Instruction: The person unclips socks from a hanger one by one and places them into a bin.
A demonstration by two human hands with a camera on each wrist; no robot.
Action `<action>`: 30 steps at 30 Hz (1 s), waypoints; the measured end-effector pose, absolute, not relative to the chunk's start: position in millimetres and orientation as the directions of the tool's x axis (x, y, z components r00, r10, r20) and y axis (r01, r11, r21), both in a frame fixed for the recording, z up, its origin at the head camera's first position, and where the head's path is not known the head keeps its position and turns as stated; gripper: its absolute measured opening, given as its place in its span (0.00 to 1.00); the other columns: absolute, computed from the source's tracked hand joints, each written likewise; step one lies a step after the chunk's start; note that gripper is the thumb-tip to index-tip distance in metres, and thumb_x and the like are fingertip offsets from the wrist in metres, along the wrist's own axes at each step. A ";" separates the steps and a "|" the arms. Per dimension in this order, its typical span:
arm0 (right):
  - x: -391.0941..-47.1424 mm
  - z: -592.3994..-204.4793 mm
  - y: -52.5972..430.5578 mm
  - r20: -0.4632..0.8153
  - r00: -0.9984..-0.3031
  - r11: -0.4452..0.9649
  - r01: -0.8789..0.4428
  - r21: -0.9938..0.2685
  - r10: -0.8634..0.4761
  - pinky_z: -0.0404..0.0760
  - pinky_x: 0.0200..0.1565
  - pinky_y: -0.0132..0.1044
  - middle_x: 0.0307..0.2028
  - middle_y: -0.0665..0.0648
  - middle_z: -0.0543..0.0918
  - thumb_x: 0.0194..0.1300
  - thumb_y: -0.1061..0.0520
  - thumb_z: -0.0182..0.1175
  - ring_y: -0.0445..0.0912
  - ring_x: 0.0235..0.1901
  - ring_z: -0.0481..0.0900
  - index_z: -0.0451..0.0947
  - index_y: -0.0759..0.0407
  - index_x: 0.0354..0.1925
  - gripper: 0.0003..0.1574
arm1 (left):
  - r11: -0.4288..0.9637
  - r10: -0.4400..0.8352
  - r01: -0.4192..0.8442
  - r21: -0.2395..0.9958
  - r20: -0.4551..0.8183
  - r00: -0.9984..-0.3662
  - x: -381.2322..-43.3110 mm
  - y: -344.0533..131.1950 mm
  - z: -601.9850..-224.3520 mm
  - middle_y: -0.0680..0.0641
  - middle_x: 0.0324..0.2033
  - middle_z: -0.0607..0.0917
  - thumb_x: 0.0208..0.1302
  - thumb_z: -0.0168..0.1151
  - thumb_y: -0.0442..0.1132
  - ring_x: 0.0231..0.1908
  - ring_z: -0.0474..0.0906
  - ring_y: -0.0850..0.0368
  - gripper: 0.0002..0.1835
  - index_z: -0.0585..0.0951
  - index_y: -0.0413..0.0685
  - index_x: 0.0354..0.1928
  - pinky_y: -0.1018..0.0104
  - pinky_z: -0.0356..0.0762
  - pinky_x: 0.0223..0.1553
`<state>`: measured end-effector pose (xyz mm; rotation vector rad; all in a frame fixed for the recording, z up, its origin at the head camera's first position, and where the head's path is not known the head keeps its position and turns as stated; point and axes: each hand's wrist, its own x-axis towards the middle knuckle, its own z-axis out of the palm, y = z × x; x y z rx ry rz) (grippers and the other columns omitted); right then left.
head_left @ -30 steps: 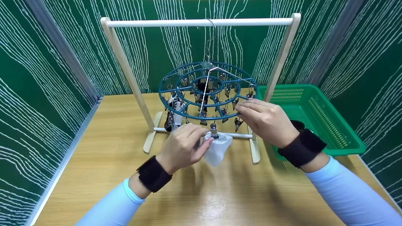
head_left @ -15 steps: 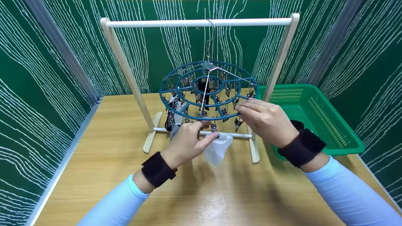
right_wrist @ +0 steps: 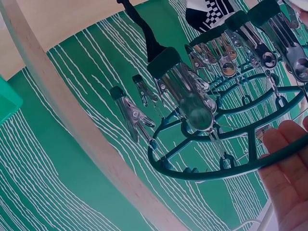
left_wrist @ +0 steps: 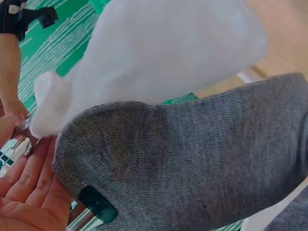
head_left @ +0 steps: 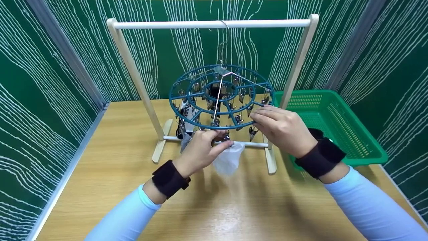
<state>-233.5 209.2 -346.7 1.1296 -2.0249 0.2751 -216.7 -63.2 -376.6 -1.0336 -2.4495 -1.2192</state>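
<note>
A round blue clip hanger [head_left: 217, 127] hangs from its hook, tilted toward me. My right hand [head_left: 281, 129] holds its near right rim, with fingers against the blue ring in the right wrist view. At the near rim, my left hand [head_left: 200, 147] pinches a metal clip [head_left: 227, 137] between thumb and fingers. A white sock [head_left: 229, 159] hangs below that clip, its edge close to the thumb. Beside the left fingers, a grey sock [left_wrist: 178, 163] hangs from a green-tipped clip [left_wrist: 97, 204]; in the head view that hand mostly hides it.
A wooden rack with a white bar [head_left: 174, 24] carries the hanger. Several other clips dangle around the rings. A black-and-white sock [head_left: 187, 113] hangs at the left. Behind the right wrist stands a green basket [head_left: 359, 117] with a dark item [head_left: 315, 133] in it.
My left hand has shifted slightly up and right, from the white sock's top edge to the clip above it. The white sock has swung a little left. My right hand stays on the rim.
</note>
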 end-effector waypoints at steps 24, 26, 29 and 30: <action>-209.2 -352.5 213.2 0.797 -0.327 0.634 -0.768 0.089 -0.508 0.91 0.52 0.59 0.51 0.70 0.91 0.55 0.67 0.82 0.64 0.50 0.91 0.88 0.71 0.51 0.25 | 0.407 0.489 0.713 0.571 0.523 -0.698 -215.8 -62.4 -376.4 0.37 0.40 0.95 0.71 0.74 0.34 0.30 0.91 0.51 0.12 0.90 0.30 0.48 0.65 0.89 0.34; -204.5 -356.1 213.8 0.800 -0.327 0.633 -0.770 0.083 -0.503 0.91 0.50 0.58 0.48 0.70 0.91 0.56 0.66 0.82 0.63 0.48 0.91 0.89 0.71 0.50 0.23 | 0.403 0.488 0.713 0.574 0.525 -0.698 -215.4 -62.4 -376.1 0.37 0.40 0.95 0.71 0.74 0.34 0.31 0.92 0.51 0.11 0.90 0.30 0.48 0.64 0.90 0.35; -198.3 -363.3 214.4 0.800 -0.331 0.627 -0.775 0.073 -0.501 0.92 0.47 0.57 0.45 0.69 0.91 0.57 0.65 0.81 0.62 0.45 0.90 0.89 0.70 0.48 0.20 | 0.403 0.486 0.697 0.593 0.507 -0.712 -214.7 -62.4 -375.3 0.37 0.42 0.94 0.71 0.74 0.34 0.34 0.93 0.50 0.12 0.90 0.30 0.49 0.63 0.92 0.40; -196.6 -365.9 214.5 0.794 -0.335 0.631 -0.772 0.077 -0.507 0.92 0.46 0.56 0.45 0.68 0.91 0.58 0.63 0.81 0.62 0.44 0.90 0.89 0.70 0.47 0.20 | 0.405 0.485 0.691 0.598 0.500 -0.717 -214.5 -62.2 -374.8 0.36 0.43 0.94 0.71 0.74 0.34 0.36 0.94 0.50 0.12 0.90 0.30 0.50 0.62 0.92 0.41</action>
